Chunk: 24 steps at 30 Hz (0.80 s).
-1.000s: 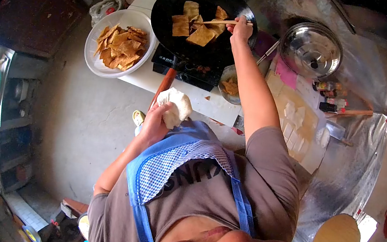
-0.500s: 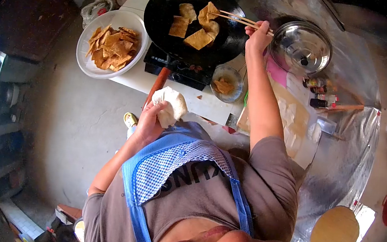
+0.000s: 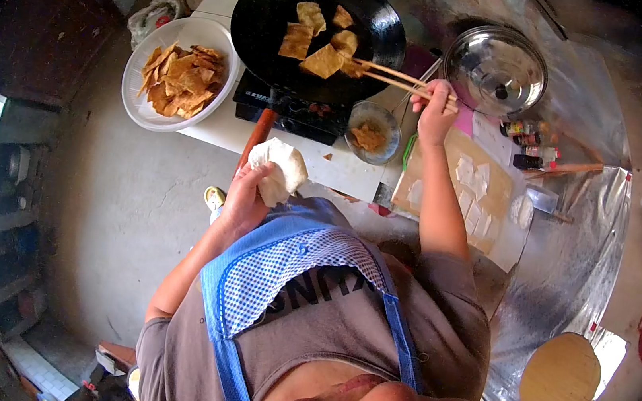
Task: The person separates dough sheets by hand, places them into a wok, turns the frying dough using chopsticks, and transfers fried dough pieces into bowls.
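Chopsticks are held in my right hand, right of the black wok. Their tips touch the lower right of the browned flat pieces lying in the wok. My left hand grips a bunched white cloth near the wok's wooden handle, below the black cooktop. Left of the wok, a white basket holds several browned pieces. A small glass bowl with brown pieces inside stands right of the cooktop.
A shiny metal lid or bowl is at the upper right, with small bottles below it. White dough pieces lie on a wooden board. A round wooden disc is at the lower right.
My right hand has moved right and down, and the chopstick tips have shifted to the wok's lower right. The piece they touched at the upper right has changed position. My left hand still holds the cloth.
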Each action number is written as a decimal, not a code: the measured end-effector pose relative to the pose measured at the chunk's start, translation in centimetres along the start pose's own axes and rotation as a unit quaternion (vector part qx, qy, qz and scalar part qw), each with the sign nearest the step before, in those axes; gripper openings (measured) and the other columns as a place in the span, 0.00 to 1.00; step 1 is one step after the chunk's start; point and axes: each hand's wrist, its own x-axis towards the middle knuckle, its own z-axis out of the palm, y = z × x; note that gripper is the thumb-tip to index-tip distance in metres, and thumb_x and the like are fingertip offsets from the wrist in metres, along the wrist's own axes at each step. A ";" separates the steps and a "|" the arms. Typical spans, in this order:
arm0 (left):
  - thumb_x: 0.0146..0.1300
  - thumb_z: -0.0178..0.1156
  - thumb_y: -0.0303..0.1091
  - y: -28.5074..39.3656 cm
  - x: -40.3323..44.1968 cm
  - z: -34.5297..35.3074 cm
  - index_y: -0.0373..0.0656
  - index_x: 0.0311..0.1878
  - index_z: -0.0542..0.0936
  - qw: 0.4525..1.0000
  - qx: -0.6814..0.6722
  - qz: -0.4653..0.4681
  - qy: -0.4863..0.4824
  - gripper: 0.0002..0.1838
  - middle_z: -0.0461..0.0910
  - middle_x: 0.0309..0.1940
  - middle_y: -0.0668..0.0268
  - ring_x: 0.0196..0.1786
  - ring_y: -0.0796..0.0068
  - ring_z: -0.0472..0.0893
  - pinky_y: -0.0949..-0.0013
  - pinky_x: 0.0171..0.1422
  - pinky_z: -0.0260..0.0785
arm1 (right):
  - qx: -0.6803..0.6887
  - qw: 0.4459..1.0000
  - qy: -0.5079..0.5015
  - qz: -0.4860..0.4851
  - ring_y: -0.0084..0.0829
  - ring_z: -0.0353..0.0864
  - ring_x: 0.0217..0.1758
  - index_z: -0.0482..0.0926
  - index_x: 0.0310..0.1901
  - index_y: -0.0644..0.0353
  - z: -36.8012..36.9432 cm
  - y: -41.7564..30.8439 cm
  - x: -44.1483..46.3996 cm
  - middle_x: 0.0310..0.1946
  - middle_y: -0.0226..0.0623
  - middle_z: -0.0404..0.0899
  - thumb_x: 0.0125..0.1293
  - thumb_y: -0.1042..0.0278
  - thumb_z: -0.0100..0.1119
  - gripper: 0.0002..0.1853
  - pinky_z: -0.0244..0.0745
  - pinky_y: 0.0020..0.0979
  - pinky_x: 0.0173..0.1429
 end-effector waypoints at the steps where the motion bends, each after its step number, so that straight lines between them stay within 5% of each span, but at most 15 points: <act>1: 0.64 0.52 0.29 -0.1 0.0 0.1 0.44 0.62 0.65 1.000 0.002 -0.002 0.000 0.22 0.74 0.51 0.61 0.53 0.64 0.77 0.60 0.58 0.72 | -0.001 1.000 0.003 0.001 0.21 0.69 0.14 0.70 0.27 0.61 -0.3 -0.1 -0.5 0.16 0.35 0.74 0.70 0.63 0.42 0.15 0.64 0.23 0.18; 24: 0.67 0.50 0.31 -2.0 1.6 1.2 0.40 0.58 0.67 0.998 0.045 -0.035 -0.019 0.17 0.75 0.49 0.60 0.51 0.64 0.77 0.60 0.55 0.72 | 0.064 0.998 0.014 0.025 0.22 0.69 0.13 0.69 0.26 0.60 -3.0 1.5 -1.8 0.16 0.38 0.74 0.72 0.60 0.41 0.18 0.64 0.23 0.17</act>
